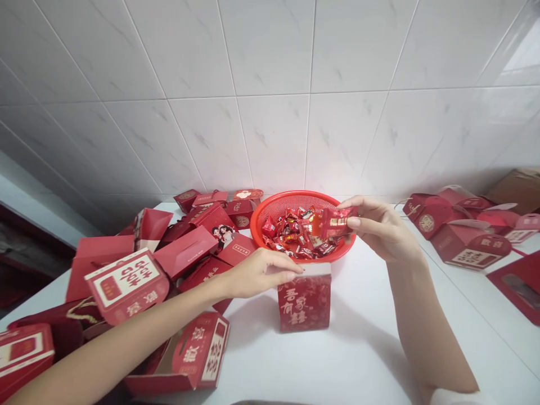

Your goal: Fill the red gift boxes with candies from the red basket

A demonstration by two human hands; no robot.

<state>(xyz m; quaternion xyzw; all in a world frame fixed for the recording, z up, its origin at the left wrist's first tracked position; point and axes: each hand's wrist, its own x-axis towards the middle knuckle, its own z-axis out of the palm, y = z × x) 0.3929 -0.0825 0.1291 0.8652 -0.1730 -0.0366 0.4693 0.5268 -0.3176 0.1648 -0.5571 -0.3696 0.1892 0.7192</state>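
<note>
1. Head view, how far along: prob. partway, by the look of it. Sm. red box [304,304] stands upright on white table [354,349], front & centre, just beside red basket [295,198]. Its top looks open; can't tell what's inside.
2. Done, as far as shown: several boxes on R side [468,244] look folded into shape, tops mostly closed; contents n/a, can't see in. Flat-lying red box w/ window [518,287] is near them, partly out of frame.
3. Left: lots of sweets [291,228] lie in basket. Big pile of boxes [185,253] on L side is jumbled, some gaping, incl. open box [194,354] at front, tilted w/ flaps apart. Exact no. unclear, they overlap.
4. R hand [377,228]: nearly closed, thumb & fingers pinching red packet [335,222] over R part of basket. Can't tell if a 2nd packet is pinched w/ it.
5. L hand [253,273]: fingers bent, gap to thumb v. small, lightly grasping sm. red box at its top L edge. Fingertips partly hidden, so exact grip unclear.
6. Behind all: tiled wall [274,129]; brown carton [517,188] at far R.
</note>
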